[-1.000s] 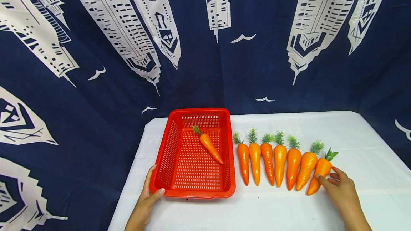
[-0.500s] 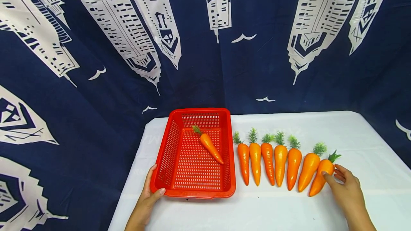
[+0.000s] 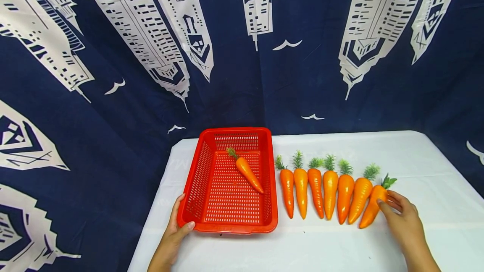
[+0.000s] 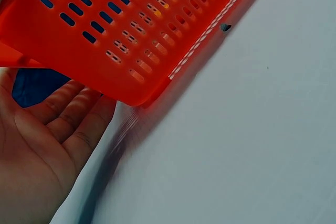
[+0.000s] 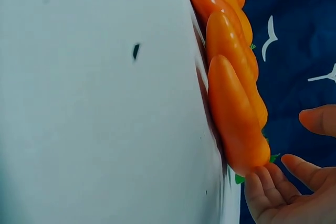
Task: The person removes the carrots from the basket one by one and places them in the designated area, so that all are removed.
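In the head view my left hand (image 3: 172,235) holds the near left corner of a red slotted plastic basket (image 3: 230,228), thumb over the rim. The left wrist view has that hand's fingers (image 4: 86,129) stretched along the corner's underside. One carrot (image 3: 247,173) with a green top lies aslant inside the basket. My right hand (image 3: 404,219) is at the rightmost carrot (image 3: 372,207) of a row on the table. Its fingertips touch that carrot's thick end (image 5: 247,156) in the right wrist view, while the thumb (image 5: 317,120) stands apart from it.
Several more carrots (image 3: 330,190) line up side by side right of the basket, leafy tops pointing away. A white cloth covers the table (image 3: 302,251). Behind the table hangs a dark blue curtain (image 3: 242,87) printed with white buildings and birds.
The rightmost carrot and its neighbour shifted slightly right with my right hand, then back left, closer to the row. My left hand and the basket stay put.
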The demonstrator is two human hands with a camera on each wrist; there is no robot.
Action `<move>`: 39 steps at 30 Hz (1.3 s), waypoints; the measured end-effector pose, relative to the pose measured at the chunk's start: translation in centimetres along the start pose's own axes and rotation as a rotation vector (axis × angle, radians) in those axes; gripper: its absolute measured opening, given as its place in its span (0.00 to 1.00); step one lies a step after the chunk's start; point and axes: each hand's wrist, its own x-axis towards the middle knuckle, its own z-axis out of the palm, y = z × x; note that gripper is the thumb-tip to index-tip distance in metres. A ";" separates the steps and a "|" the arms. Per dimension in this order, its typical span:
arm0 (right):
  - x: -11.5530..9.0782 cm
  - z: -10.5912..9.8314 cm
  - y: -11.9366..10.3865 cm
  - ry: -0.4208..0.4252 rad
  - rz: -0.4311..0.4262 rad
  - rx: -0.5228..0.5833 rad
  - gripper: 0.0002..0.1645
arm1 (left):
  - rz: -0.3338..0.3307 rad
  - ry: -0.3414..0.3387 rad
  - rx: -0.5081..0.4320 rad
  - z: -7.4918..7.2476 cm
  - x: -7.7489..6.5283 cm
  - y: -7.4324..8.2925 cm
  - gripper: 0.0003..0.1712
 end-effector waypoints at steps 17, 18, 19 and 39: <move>1.7 -0.1 -0.2 -0.048 -0.032 0.023 0.41 | -0.014 0.004 -0.014 0.0 0.0 -0.1 0.50; 1.9 -0.1 -0.2 -0.057 -0.035 0.019 0.41 | -0.009 0.002 -0.015 0.0 0.0 -0.1 0.50; 2.0 -0.1 -0.2 -0.064 -0.033 0.023 0.41 | -0.009 0.001 -0.017 0.0 0.0 -0.1 0.50; 2.8 -0.9 -0.8 -0.077 0.009 0.031 0.41 | 0.034 -0.020 -0.023 0.1 -0.1 0.0 0.49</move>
